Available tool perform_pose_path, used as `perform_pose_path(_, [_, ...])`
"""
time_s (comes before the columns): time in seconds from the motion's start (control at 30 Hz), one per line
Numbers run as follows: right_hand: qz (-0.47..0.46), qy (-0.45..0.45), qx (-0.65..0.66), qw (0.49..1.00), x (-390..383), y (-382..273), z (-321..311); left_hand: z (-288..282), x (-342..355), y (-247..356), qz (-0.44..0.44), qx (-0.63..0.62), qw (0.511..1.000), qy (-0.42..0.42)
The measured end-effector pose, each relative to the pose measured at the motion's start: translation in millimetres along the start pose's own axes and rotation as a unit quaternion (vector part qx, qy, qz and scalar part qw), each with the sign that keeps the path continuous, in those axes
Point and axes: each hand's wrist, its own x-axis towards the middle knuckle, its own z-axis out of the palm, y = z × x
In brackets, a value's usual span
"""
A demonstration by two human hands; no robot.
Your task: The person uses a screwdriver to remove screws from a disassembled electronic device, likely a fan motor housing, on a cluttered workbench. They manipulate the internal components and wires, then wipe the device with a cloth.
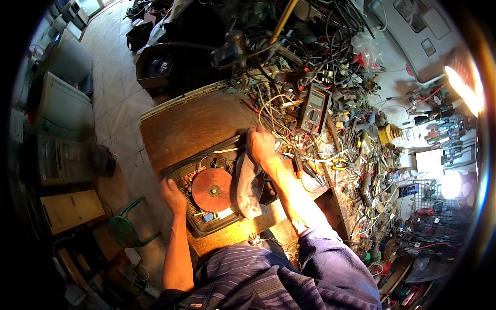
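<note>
Head view, the only one: a person sat at a wooden workbench (191, 121) with an opened induction cooker (212, 191) lying before them, its black lower shell (178, 173) exposed and tilted across the bench's near edge. The left hand (173, 196) rested on the shell's left rim, fingers curled loosely over the edge, bracing it and holding nothing else. The right hand (262, 147) lay at the shell's upper right corner, palm down; whether its fingers pinched anything could not be told, as they were turned away from the camera. A grey cloth (249, 186) was draped over the right part of the shell, below that wrist. Judged from this, the work stood at the inspection stage, the casing already off; any next move would call for a steady left-hand brace and care among the loose wires. Contents of the shell: a round copper coil disc (212, 190) at centre, a small circuit area with red parts (190, 177) to its upper left, and a pale component (225, 213) near the lower edge. Beyond the right hand lay a multimeter (315, 108) amid a dense tangle of wires (289, 98) and tools. A green stool (124, 227) stood on the tiled floor to the left.
</note>
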Motion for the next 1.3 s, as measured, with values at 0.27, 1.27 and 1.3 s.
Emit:
perform_pose_path(0.27, [0.068,0.013,0.04,0.997,-16,12,-3,-3,3,1,-0.012,0.012,1.0,-0.024])
perform_pose_path(1.27, [0.159,0.156,0.078,0.972,-278,30,29,0,76,-58,0.082,0.143,0.98,-0.115])
perform_pose_path(1.3, [0.149,0.149,0.085,0.974,-279,21,29,-12,87,-70,0.105,0.11,0.978,-0.144])
